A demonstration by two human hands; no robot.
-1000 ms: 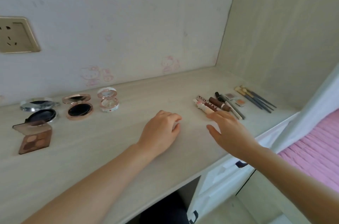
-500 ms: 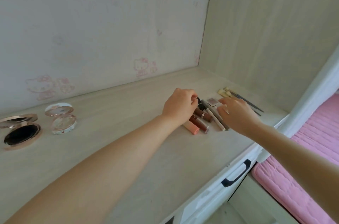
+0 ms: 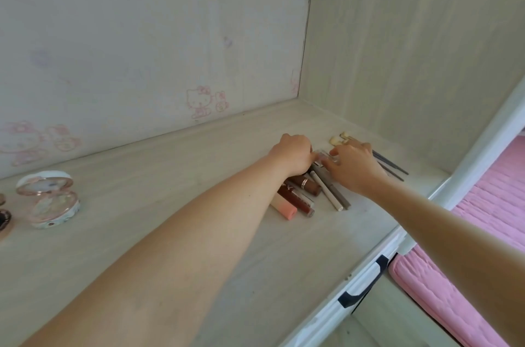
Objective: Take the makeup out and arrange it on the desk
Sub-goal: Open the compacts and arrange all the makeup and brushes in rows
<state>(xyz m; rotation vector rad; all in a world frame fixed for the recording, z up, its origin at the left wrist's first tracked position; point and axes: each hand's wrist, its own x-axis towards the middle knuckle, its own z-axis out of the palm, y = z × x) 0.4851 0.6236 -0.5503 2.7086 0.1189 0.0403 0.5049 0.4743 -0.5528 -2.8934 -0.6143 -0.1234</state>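
Both hands meet at a small clear case [image 3: 326, 158] lying toward the right end of the table [image 3: 199, 233], short of its back right corner. The right hand [image 3: 355, 169] has thumb and fingers [image 3: 335, 152] closed on the case's right end in a pinch. The left hand [image 3: 295, 156] is curled against the case's left end. Its fingertips are tucked out of sight, so I cannot tell whether they grip the case or only touch it.

The case looks light, rigid and glossy. It is probably slick, and might crack or spring open if squeezed on its flat faces, so a gentle pinch on its short edges seems safest. The tubes [image 3: 298, 198] lie side by side on the front-edge side of the left hand. They are round and would likely roll if nudged, as would the two pencils [image 3: 331, 193] just beside them. Brushes [image 3: 339, 139] lie under and beyond the right hand toward the right edge. Their heads look soft, so they are best lifted by the handles.

Most of the case and whatever it contains is hidden. So are the far ends of the tubes and pencils under the hands, and the middle of the brush handles. A compact [image 3: 48, 198] stands open toward the table's left end, and something beside it is cut off.
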